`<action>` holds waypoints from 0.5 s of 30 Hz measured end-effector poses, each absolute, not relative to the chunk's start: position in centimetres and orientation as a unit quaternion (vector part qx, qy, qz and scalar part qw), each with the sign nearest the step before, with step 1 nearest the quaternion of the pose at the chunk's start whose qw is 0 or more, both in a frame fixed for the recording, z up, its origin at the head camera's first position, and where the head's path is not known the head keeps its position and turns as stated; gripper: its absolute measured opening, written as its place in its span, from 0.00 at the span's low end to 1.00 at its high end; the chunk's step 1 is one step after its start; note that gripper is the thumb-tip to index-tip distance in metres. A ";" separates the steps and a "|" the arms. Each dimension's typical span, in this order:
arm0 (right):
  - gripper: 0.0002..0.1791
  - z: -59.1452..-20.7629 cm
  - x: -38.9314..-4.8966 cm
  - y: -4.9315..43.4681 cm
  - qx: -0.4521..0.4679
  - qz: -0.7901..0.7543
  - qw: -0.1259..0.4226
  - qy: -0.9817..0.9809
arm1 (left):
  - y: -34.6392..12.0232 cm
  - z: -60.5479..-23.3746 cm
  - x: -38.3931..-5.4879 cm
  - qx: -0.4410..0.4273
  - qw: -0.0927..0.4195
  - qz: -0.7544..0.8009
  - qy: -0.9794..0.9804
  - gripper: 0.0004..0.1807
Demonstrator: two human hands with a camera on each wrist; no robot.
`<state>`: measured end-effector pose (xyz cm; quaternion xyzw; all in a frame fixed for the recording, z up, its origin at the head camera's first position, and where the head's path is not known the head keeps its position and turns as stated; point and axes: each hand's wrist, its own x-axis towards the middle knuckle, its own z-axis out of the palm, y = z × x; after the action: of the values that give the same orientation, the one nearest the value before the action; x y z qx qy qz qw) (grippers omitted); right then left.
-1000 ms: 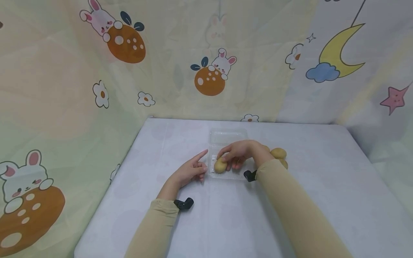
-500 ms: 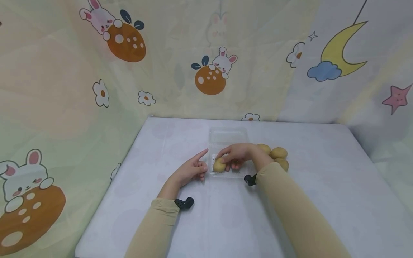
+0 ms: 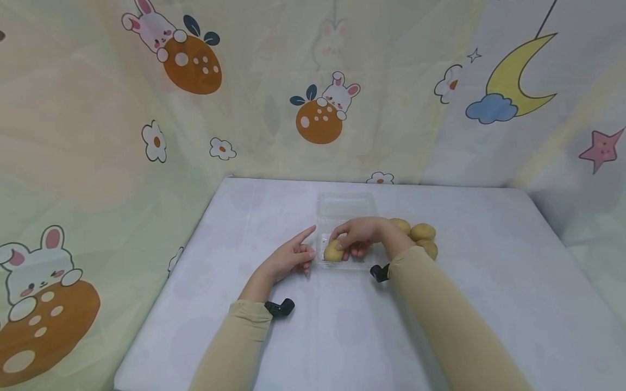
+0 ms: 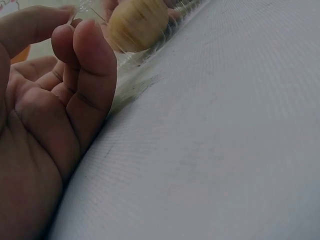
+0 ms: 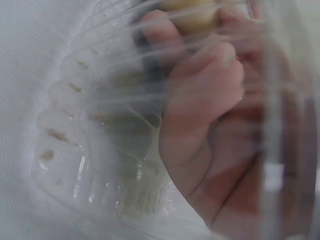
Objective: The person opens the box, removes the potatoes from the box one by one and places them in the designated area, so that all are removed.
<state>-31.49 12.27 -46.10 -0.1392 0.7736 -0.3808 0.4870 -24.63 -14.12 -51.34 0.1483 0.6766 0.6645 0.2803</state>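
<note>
A clear plastic clamshell container (image 3: 325, 265) lies unfolded in the middle of the table, its lid (image 3: 346, 204) toward the back. Over the base, my right hand (image 3: 361, 234) pinches a yellow potato (image 3: 332, 252) at the left end, thumb and fingers on its upper side. My left hand (image 3: 289, 259) is at the container's left edge, index finger straight, with thumb and another finger pinching the thin rim. The left wrist view shows the potato (image 4: 139, 25) behind the clear wall. Seen through the plastic in the right wrist view, my right hand's fingers (image 5: 205, 85) are curled.
Several more potatoes (image 3: 423, 232) sit together just right of the container, partly behind my right wrist. Pale cloth covers the table (image 3: 489, 304). A printed curtain (image 3: 259, 98) hangs along the back and sides.
My right hand has lowered slightly and shifted the potato a little within the container's left end. The left hand keeps its place at the edge.
</note>
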 end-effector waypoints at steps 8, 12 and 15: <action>0.19 -46.0 -31.5 12.3 -0.153 -0.377 0.484 0.775 | -14.1 -51.2 -24.6 0.145 0.280 0.665 0.677 0.44; 0.20 -45.5 -31.4 12.1 -0.167 -0.367 0.478 0.781 | -14.1 -51.2 -24.6 0.144 0.281 0.666 0.676 0.45; 0.20 -45.0 -31.3 12.0 -0.172 -0.360 0.473 0.786 | -14.1 -51.3 -24.6 0.142 0.282 0.665 0.677 0.44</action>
<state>-31.30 12.01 -45.04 -0.1718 0.7856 -0.3601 0.4728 -24.62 -14.12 -51.28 0.1421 0.6767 0.6652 0.2818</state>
